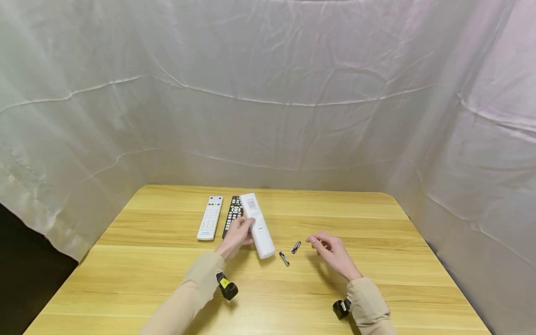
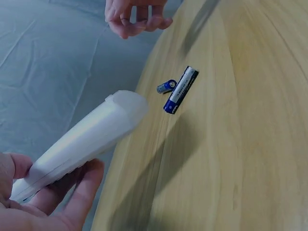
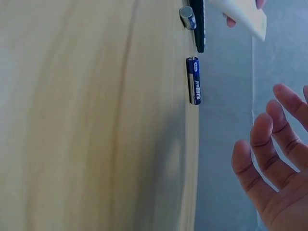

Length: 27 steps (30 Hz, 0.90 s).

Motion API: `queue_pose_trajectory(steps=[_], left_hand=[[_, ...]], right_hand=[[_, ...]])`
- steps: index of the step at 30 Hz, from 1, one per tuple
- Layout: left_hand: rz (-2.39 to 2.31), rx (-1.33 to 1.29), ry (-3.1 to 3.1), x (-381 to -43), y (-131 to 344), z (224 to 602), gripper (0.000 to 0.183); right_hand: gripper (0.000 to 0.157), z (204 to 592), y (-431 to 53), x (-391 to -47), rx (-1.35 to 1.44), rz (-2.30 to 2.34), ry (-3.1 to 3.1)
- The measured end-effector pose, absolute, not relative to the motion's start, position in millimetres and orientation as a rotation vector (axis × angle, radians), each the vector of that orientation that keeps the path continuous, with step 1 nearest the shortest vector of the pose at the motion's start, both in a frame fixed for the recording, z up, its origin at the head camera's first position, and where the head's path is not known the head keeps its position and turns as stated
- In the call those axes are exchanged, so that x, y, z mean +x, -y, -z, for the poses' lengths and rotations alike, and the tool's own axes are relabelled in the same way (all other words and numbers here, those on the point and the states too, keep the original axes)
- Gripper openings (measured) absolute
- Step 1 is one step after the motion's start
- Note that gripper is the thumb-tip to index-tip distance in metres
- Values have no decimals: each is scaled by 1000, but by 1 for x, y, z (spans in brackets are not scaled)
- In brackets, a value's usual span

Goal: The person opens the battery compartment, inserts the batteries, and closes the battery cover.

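A white remote control (image 1: 260,235) is gripped by my left hand (image 1: 236,236), thumb on its back face and fingers beneath. That back, with a printed label near the far end, faces up, and the remote is raised above the table. In the left wrist view its near end (image 2: 127,108) points toward two batteries. One battery (image 1: 284,258) lies just off this end; the other battery (image 1: 296,247) is slightly farther right. My right hand (image 1: 332,253) hovers beside them with nothing in it, its fingers (image 3: 264,130) spread and loosely bent in the right wrist view.
Left of the held remote, a black remote (image 1: 231,217) lies on the wooden table (image 1: 159,270), partly covered by it in the head view. Farther left lies another white remote (image 1: 210,217), buttons up. Pale curtains (image 1: 268,130) surround the table's back and sides.
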<state>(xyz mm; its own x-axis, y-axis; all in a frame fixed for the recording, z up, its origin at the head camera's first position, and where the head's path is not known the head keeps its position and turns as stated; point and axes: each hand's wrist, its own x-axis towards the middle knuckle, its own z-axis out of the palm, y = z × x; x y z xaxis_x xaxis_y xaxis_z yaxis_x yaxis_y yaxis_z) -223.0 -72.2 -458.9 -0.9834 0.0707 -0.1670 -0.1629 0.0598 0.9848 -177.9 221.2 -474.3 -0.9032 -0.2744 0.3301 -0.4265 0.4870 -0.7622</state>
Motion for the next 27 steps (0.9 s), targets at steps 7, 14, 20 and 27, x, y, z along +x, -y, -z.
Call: queue_pose_trajectory(steps=[7, 14, 20, 27], left_hand=[[-2077, -86, -2179, -217, 76, 460, 36], [-2157, -92, -2111, -208, 78, 459, 37], [-2191, -66, -2069, -199, 78, 458, 46], [-2233, -49, -2026, -194, 77, 463, 44]], right_hand=[[22, 472, -225, -177, 662, -1299, 2621], [24, 462, -224, -176, 672, -1166, 2686], [24, 455, -217, -178, 729, -1068, 2749], [17, 448, -200, -179, 908, -986, 2753]])
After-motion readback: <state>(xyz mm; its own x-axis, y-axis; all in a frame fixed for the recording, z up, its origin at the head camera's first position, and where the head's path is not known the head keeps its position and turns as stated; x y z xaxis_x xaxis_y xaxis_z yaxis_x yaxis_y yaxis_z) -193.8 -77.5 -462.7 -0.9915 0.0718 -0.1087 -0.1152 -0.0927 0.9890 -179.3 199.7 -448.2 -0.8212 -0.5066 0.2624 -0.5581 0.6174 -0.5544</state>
